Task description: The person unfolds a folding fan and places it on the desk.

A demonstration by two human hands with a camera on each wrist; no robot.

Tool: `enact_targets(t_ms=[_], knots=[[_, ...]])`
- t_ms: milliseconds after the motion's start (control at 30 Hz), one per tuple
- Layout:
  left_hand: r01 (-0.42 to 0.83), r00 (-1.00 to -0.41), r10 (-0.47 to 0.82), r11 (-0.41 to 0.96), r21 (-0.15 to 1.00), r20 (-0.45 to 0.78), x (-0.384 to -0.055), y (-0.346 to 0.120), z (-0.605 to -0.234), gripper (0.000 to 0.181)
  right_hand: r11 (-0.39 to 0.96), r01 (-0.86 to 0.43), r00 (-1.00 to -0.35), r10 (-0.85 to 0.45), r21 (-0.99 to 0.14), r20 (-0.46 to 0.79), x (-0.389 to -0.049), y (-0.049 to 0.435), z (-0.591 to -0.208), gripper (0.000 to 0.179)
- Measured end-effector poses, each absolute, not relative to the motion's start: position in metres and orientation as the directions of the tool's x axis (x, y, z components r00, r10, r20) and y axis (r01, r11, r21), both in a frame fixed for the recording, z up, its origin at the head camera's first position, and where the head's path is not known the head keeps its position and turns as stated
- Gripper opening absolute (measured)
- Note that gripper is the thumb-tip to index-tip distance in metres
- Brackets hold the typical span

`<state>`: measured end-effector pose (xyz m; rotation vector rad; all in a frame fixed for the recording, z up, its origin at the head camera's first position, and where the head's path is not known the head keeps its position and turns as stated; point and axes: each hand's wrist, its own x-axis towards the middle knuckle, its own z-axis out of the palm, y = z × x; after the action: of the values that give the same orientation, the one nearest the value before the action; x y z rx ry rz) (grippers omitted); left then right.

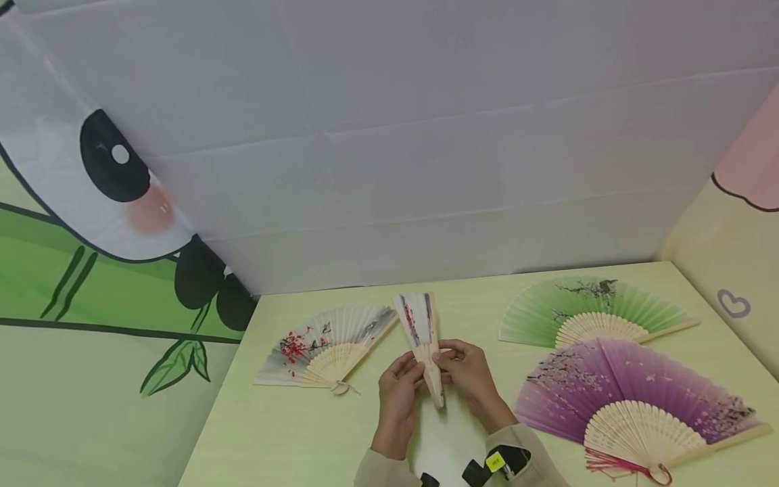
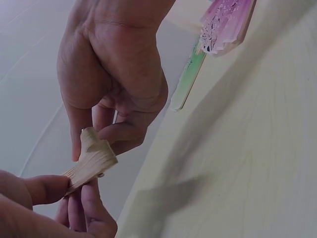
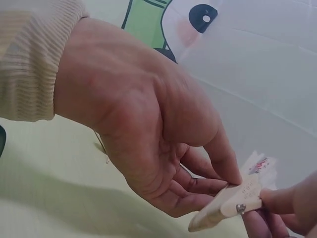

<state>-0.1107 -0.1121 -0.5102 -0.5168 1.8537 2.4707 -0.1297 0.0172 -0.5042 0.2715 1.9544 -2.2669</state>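
Observation:
Both hands hold a nearly closed folding fan (image 1: 418, 325) above the table's middle. Its pale cloth shows red blossoms and dark strokes, and its narrow wooden end points toward the person. On one side the left hand (image 1: 398, 399) pinches the wooden sticks between thumb and fingers. From the other side the right hand (image 1: 471, 375) pinches them with thumb and fingertips. The left wrist view shows the stacked sticks' end (image 2: 94, 163) between the hands. A small metal rivet (image 3: 241, 208) stands out on the fan in the right wrist view.
Left of the hands an open white fan (image 1: 322, 345) with red blossoms lies on the table (image 1: 243, 439). At the right an open green fan (image 1: 596, 308) lies behind an open purple fan (image 1: 633, 392) with a red tassel (image 1: 615, 462). A white cloth wall (image 1: 414, 169) stands behind.

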Motion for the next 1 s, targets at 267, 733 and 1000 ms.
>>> enact_targets(t_ms=[267, 733, 1000], knots=[[-0.196, -0.944, -0.199, -0.308, 0.931, -0.265, -0.109, -0.111, -0.511, 0.041, -0.163, 0.255, -0.963, 0.043, -0.953, -0.265, -0.127, 0.019, -0.506, 0.030], [-0.165, -0.930, -0.252, -0.362, 0.917, -0.267, -0.105, -0.105, -0.513, 0.048, -0.248, 0.258, -0.946, 0.133, -0.934, -0.296, -0.122, 0.027, -0.505, 0.040], [-0.154, -0.920, -0.282, -0.379, 0.913, -0.272, -0.103, -0.101, -0.512, 0.052, -0.267, 0.219, -0.945, 0.180, -0.938, -0.272, -0.118, 0.031, -0.503, 0.049]])
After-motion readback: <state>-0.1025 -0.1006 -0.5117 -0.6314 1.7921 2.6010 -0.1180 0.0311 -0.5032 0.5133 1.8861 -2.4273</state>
